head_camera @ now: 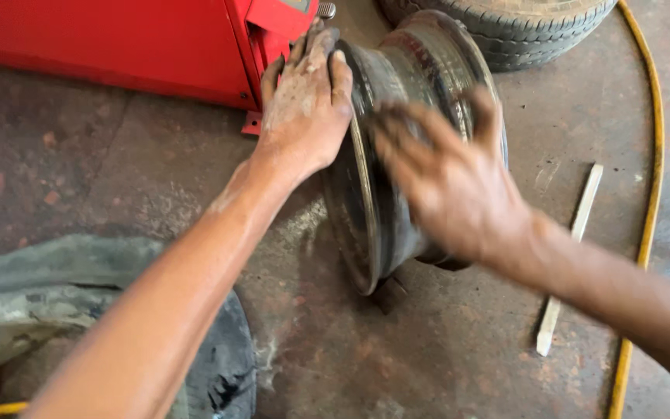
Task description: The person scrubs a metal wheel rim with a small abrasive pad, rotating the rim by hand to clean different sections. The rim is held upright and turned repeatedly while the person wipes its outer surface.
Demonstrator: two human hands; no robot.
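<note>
Bare steel wheel rim (397,155) upright on its edge on the concrete floor (459,349), between both hands.

I see the left hand (304,101) spread flat against the rim's near flange; the right hand (447,174), fingers splayed and motion-blurred, lies over its barrel. Red machine (141,39) just behind.

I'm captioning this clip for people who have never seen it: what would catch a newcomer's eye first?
A bare steel wheel rim stands on edge on the stained concrete floor at mid-frame, with the dusty left hand on its near flange and the blurred right hand across its barrel. Behind it sits a bright red machine at upper left, and a yellow hose runs down the right side.
</note>
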